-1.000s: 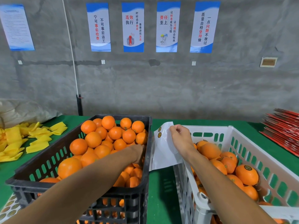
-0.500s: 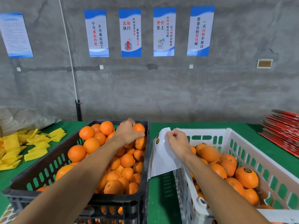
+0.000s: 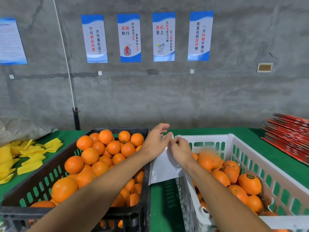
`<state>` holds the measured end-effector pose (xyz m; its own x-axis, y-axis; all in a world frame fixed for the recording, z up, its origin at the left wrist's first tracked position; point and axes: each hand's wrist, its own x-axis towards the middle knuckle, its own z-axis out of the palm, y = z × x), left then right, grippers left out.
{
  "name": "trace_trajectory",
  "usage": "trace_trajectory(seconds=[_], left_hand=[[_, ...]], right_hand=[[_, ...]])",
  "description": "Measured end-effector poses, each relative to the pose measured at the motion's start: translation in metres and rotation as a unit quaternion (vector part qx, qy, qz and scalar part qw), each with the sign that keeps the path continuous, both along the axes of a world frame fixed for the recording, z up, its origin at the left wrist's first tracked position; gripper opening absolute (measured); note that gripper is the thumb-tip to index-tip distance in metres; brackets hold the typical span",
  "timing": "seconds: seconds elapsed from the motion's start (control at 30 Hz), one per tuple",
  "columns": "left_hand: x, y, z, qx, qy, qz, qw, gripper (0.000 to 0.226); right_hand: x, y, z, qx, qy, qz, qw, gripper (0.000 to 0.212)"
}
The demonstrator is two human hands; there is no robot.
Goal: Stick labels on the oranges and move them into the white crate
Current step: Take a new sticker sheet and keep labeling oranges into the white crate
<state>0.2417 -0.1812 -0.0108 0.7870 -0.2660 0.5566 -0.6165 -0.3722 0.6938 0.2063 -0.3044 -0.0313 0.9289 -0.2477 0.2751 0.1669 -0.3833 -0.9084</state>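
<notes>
A black crate on the left is heaped with plain oranges. The white crate on the right holds oranges, and one orange shows a dark round label. Between the crates my right hand pinches the top of a white label sheet, which hangs down over the white crate's left rim. My left hand reaches across the black crate's right edge with fingers extended. Its fingertips touch the sheet's top corner and it holds no orange.
Everything stands on a green table. Yellow wrappers lie at the left, with a pale sack behind them. A stack of red flat cartons sits at the far right. A grey wall with posters rises behind.
My left hand has left the oranges in the black crate and moved right to the top of the label sheet. My right hand keeps its hold on the sheet.
</notes>
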Motion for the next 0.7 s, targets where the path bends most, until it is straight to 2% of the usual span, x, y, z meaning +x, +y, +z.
trace_trajectory(seconds=[0.1, 0.17, 0.4, 0.53, 0.63, 0.7], left_hand=[[0.007, 0.017, -0.013, 0.093, -0.008, 0.010, 0.996, 0.040], [0.009, 0.023, -0.016, 0.107, 0.007, -0.009, 0.994, 0.041], [0.008, 0.021, -0.014, 0.000, 0.047, -0.046, 0.998, 0.037], [0.007, 0.023, -0.011, 0.014, 0.019, -0.037, 0.999, 0.031], [0.005, 0.023, -0.006, 0.051, -0.034, -0.019, 0.998, 0.022], [0.003, 0.022, -0.004, 0.043, -0.035, -0.009, 0.998, 0.020]], right_hand=[[0.000, -0.002, 0.003, 0.085, 0.006, -0.024, 0.996, 0.023], [-0.001, -0.004, 0.004, 0.129, 0.007, -0.020, 0.991, 0.024], [-0.001, -0.002, 0.006, 0.219, 0.024, -0.023, 0.975, 0.026], [-0.002, -0.002, 0.004, 0.231, 0.007, -0.028, 0.973, 0.024], [-0.002, -0.004, 0.003, 0.196, -0.007, -0.028, 0.980, 0.029], [-0.003, -0.004, 0.003, 0.179, -0.013, -0.023, 0.984, 0.030]])
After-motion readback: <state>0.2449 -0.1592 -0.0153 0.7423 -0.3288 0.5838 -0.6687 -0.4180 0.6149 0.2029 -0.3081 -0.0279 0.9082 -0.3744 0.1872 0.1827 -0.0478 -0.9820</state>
